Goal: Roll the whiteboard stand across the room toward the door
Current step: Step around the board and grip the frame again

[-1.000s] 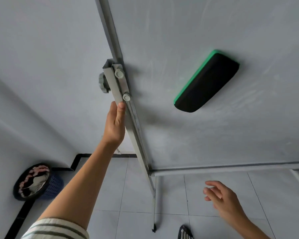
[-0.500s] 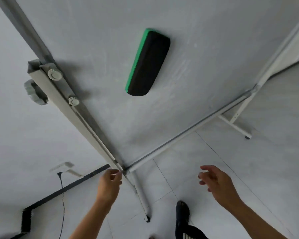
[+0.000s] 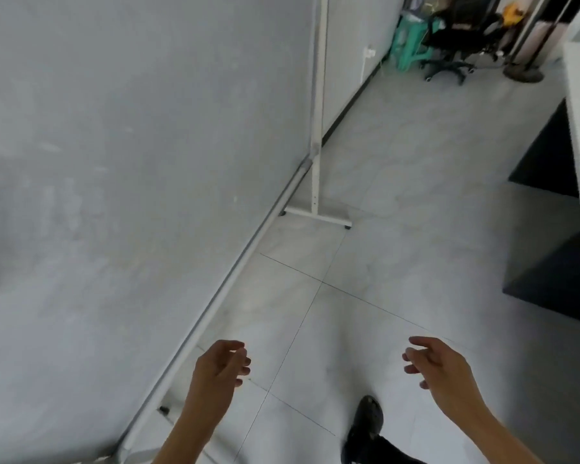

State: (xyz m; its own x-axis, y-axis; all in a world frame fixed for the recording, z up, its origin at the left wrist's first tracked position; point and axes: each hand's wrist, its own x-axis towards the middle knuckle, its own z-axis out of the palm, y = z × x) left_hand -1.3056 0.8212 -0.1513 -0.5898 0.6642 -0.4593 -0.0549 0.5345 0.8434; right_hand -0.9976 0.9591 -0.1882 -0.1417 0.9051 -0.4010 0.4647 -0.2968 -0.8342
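Whiteboard stand [image 3: 315, 155] ungripped; rolling looks barely begun.
Left hand [image 3: 216, 373], right hand [image 3: 441, 370] at 6 o'clock, fingers loosely spread, empty.

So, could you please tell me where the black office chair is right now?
In the head view the black office chair stands at the upper right, far across the tiled floor, beside a green stool by the wall and past the whiteboard stand's upright post.

I stand on a pale grey tiled floor [image 3: 399, 182] with thin dark grout lines, a black office chair [image 3: 456, 38] and green plastic stools [image 3: 407, 41] at the far wall, and a dark cabinet [image 3: 549, 249] on my right.
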